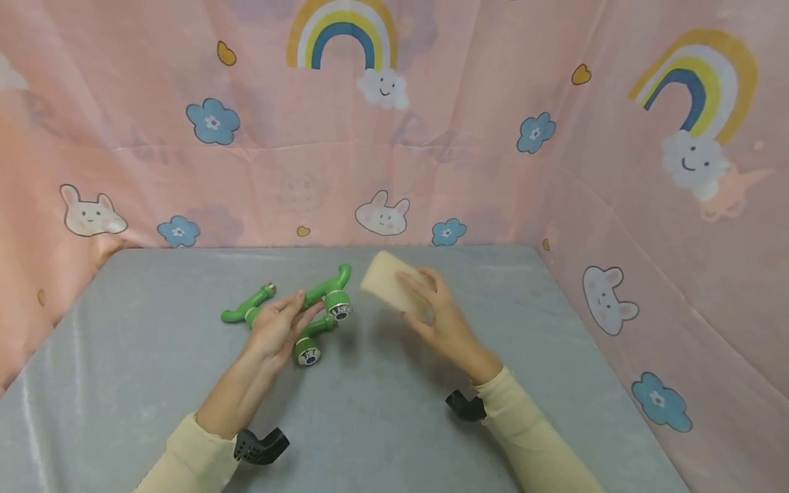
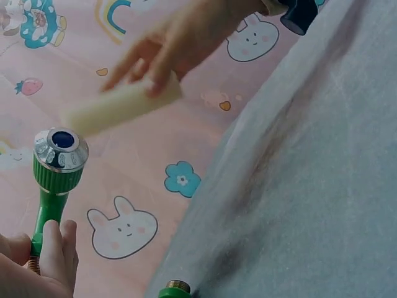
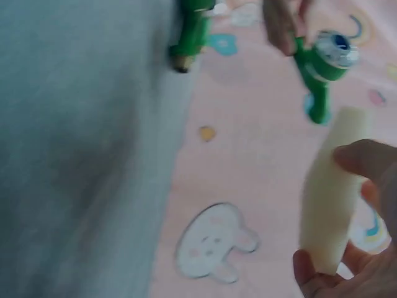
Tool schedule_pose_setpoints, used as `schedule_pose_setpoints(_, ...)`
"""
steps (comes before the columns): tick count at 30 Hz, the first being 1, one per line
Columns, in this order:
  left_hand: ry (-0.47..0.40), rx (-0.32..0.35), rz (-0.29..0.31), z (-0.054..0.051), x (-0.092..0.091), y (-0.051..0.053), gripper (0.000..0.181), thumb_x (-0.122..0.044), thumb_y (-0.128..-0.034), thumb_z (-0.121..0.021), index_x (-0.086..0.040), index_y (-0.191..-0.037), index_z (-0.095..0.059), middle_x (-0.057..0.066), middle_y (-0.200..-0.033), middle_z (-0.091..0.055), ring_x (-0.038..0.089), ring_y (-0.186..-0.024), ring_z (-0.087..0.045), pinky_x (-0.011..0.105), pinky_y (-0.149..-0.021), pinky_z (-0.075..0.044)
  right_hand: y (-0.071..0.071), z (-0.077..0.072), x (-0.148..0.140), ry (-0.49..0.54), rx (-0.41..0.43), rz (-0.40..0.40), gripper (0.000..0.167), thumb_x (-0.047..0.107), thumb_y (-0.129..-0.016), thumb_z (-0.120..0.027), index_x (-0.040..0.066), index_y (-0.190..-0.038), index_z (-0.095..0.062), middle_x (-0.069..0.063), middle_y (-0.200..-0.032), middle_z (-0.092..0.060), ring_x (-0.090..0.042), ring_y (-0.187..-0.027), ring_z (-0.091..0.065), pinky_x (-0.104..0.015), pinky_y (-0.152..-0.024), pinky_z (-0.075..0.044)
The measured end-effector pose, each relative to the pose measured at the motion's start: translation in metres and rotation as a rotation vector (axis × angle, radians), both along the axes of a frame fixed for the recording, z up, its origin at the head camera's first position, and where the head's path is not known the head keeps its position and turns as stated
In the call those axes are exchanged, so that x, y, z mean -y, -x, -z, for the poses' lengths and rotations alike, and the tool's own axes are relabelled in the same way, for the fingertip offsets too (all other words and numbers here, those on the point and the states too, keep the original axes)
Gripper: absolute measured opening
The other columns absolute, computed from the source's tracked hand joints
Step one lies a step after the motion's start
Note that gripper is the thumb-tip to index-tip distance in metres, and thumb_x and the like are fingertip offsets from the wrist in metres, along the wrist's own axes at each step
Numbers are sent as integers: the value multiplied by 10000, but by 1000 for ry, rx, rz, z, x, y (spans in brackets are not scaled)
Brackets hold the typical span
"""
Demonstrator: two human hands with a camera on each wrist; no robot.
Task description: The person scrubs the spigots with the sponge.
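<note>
In the head view my left hand [image 1: 274,332] grips a green faucet [image 1: 319,293] above the table, its silver-rimmed knob [image 2: 61,149] turned up in the left wrist view. A second green faucet [image 1: 308,350] lies below that hand. Green piping with a threaded end [image 1: 249,306] shows on the hand's left; the hand hides where it leads. My right hand [image 1: 446,325] holds a cream sponge block [image 1: 388,282] between thumb and fingers, raised just right of the held faucet. A small gap separates sponge and faucet in the head view. In the right wrist view the sponge [image 3: 332,192] looks slightly bent.
A grey cloth covers the table [image 1: 382,424]. Pink printed curtains [image 1: 468,178] hang along its back and right side. Black wrist-worn devices [image 1: 261,446] stick out near both sleeves.
</note>
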State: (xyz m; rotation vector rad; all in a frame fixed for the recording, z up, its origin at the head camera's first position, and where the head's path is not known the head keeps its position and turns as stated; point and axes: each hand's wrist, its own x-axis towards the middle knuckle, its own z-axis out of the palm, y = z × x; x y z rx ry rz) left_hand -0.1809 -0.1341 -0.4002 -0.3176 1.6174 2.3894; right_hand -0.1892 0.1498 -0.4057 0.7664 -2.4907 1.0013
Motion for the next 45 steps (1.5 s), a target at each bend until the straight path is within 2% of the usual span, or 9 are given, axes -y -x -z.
schedule_pose_setpoints(3,-37,-1,51,2,-2,0,548,-202,-1098,-400,104,-1523,-238,174,-1482,-514,7,-1035,-710,116,-998,-485,-5,-6,4,66,-27,-59,628,82,-883,-761,161,-1462,-532,-239,-1444,-431,-421,-1253,-494,-548,-918,-539)
schedule_pose_setpoints(6,-53,-24,172,6,-5,0,416,-211,-1086,-446,59,-1403,-439,-2,-1125,-723,-12,-921,-715,109,-936,-524,-10,-8,11,94,-25,-107,621,83,-891,-752,145,-1466,-528,-244,-1459,-416,-428,-1276,-488,-561,-951,-535)
schedule_pose_setpoints(10,-16,-107,345,10,-8,-2,202,-177,-1054,-543,-25,-1169,-610,-51,-909,-771,5,-861,-721,109,-805,-565,-11,-8,11,117,22,-74,623,55,-910,-732,150,-1486,-513,-240,-1472,-388,-431,-1301,-479,-596,-987,-525)
schedule_pose_setpoints(16,82,-176,499,12,-13,-5,370,-57,-1002,-607,136,-1310,-543,-43,-888,-787,37,-877,-737,136,-791,-580,-3,-3,3,118,35,-48,635,38,-903,-732,134,-1490,-508,-270,-1463,-400,-456,-1306,-468,-619,-998,-518)
schedule_pose_setpoints(22,65,-100,480,17,-10,-3,405,-84,-1034,-563,132,-1372,-511,-20,-1053,-726,49,-963,-735,164,-915,-561,8,3,-6,70,117,31,626,103,-946,-709,160,-1520,-466,-258,-1478,-386,-434,-1270,-493,-588,-971,-532)
schedule_pose_setpoints(26,48,-112,476,18,-8,-2,386,-95,-1037,-561,118,-1357,-532,2,-1112,-694,66,-1001,-729,196,-956,-555,6,-3,-10,127,100,51,620,88,-925,-726,162,-1497,-500,-251,-1476,-387,-429,-1261,-481,-583,-964,-507)
schedule_pose_setpoints(34,121,-208,572,20,-11,-4,482,-112,-1047,-529,204,-1396,-423,-41,-992,-767,79,-953,-727,210,-841,-599,-5,-6,4,86,7,-66,598,95,-909,-745,151,-1465,-532,-260,-1451,-438,-442,-1261,-493,-590,-927,-541)
schedule_pose_setpoints(40,213,-227,620,21,-14,-5,392,-73,-991,-536,201,-1270,-558,-17,-901,-745,77,-822,-667,179,-706,-555,-1,1,5,70,97,0,618,126,-909,-752,164,-1482,-523,-269,-1459,-426,-454,-1296,-450,-609,-969,-515)
schedule_pose_setpoints(45,161,-185,606,19,-16,-5,356,-129,-1041,-486,125,-1253,-617,-28,-953,-724,66,-846,-694,172,-718,-561,6,6,-6,91,161,65,612,119,-941,-716,140,-1507,-486,-266,-1475,-393,-432,-1274,-465,-581,-959,-514)
